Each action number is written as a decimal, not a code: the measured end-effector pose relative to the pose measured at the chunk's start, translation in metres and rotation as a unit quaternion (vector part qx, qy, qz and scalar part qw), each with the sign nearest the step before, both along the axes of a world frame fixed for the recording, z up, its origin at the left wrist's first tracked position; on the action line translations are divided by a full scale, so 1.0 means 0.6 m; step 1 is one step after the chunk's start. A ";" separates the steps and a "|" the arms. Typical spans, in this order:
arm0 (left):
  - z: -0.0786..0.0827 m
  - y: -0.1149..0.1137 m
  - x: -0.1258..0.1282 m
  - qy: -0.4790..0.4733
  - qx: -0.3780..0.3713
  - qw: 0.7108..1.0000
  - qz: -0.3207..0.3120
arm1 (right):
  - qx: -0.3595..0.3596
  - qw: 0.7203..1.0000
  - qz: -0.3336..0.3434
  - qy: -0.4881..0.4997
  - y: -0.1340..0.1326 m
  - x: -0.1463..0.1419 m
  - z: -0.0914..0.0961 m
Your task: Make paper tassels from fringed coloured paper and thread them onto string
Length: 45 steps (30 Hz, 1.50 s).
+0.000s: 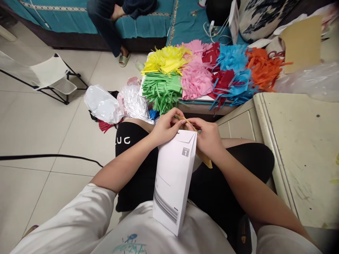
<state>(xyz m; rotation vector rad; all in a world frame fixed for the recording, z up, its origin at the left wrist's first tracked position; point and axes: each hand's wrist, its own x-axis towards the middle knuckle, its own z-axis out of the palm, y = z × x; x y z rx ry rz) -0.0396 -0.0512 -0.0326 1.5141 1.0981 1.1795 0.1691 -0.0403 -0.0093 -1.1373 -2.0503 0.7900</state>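
A tall white box point(172, 176) with a grey "1" mark stands between my forearms, leaning against my shirt. Just beyond its top flap, my left hand point(168, 127) has its fingers closed on one end of a flat tan strip point(207, 160) that looks like paper or tape. My right hand point(208, 137) grips the same strip, and its loose end hangs down behind the box's right side. My fingers partly cover the strip, so its exact kind cannot be made out.
Fringed bundles lie ahead: yellow point(166, 60), green point(162, 88), pink point(196, 77), blue point(234, 70) and orange point(265, 67). A cream cabinet point(302, 148) stands to my right. Plastic bags point(104, 106) and a folding stool point(51, 70) are at left. Another person's leg point(106, 28) shows by the sofa.
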 end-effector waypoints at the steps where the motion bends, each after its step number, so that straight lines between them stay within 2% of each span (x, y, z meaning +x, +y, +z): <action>1: 0.001 0.000 -0.001 0.005 0.005 1.000 -0.004 | 0.005 1.000 0.000 -0.004 0.000 0.000 0.001; 7: 0.008 -0.001 -0.003 0.033 0.038 0.999 0.008 | 0.025 0.999 0.010 -0.027 0.002 0.002 -0.001; 14: 0.004 -0.004 -0.001 0.037 0.035 0.999 0.020 | 0.029 0.998 0.025 -0.041 0.001 -0.001 0.000; 23: 0.006 -0.008 0.001 0.050 0.045 0.998 0.012 | -0.011 0.998 0.026 -0.054 0.001 -0.004 0.002; 28: 0.007 -0.008 0.000 0.058 0.040 0.997 0.015 | -0.009 0.996 0.029 -0.079 0.000 -0.002 0.008; 33: 0.006 -0.006 0.001 0.058 0.039 0.997 0.029 | 0.044 0.994 -0.036 -0.094 -0.001 -0.002 0.003; 39: 0.007 -0.008 0.001 0.067 0.063 0.995 0.034 | 0.221 0.965 -0.057 -0.127 -0.003 -0.009 0.005; 41: 0.008 -0.009 0.002 0.073 0.069 0.994 0.034 | 0.226 0.962 -0.073 -0.137 -0.005 -0.011 0.006; 45: 0.007 -0.011 0.004 0.082 0.071 0.994 0.023 | 0.161 0.975 -0.072 -0.138 -0.009 -0.012 0.004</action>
